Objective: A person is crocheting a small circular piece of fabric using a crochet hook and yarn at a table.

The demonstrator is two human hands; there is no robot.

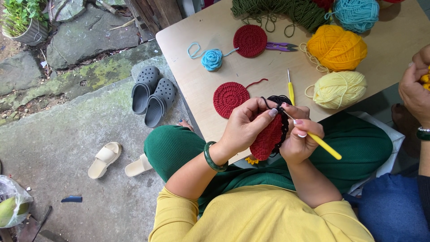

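- Our left hand point(245, 127) is closed in a pinch on the red crocheted piece point(268, 138), thumb and fingers gripping its upper edge; the piece hangs tilted at the near edge of the table point(197, 36), over our lap.
- Black edging point(283, 122) runs along the right rim of that piece.
- Our right hand point(299, 139) is wrapped around a yellow-handled crochet hook point(323, 145), tip set into the black edging, handle pointing down to the right.
- On the table just beyond our hands: a flat red crocheted disc point(230, 99) and a second yellow hook point(290, 87), lying apart from each other.
- Farther back: another red disc point(250, 41) beside purple snips point(280, 46), a small blue crocheted rose point(211, 59).
- Yarn balls to the right: orange point(337, 47), pale yellow point(339, 89), turquoise point(356, 13).
- Another person's hand point(414, 87) shows at the right edge.
- Grey clogs point(153, 95) on the ground, left of the table.
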